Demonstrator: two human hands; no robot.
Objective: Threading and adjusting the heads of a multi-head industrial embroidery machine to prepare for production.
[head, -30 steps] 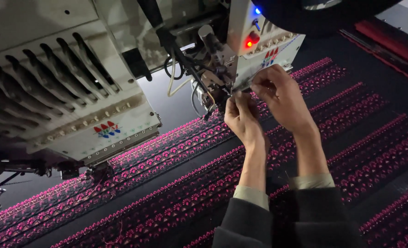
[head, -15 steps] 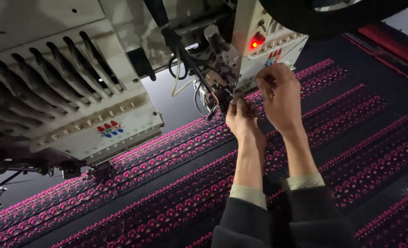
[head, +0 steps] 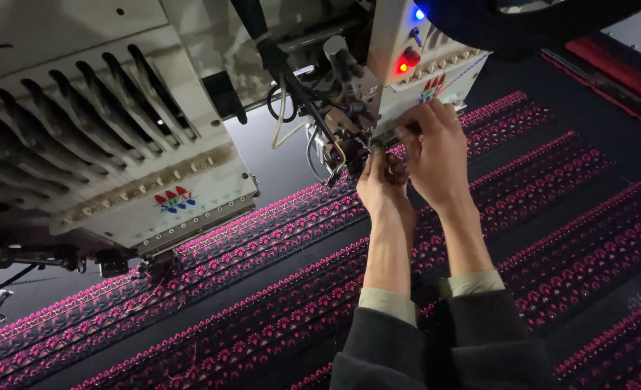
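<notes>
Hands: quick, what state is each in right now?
Left hand: fingers pinched together at the machine head; what they hold cannot be told.
Right hand: fingers curled at the head's underside; holding anything cannot be told.

Both arms reach up and fwd, forearms close together, nearly parallel. Left hand (head: 382,184) raised, fingers pinched together at the tips. Right hand (head: 436,155) just beside and slightly higher, fingers curled, tips pinched.
</notes>
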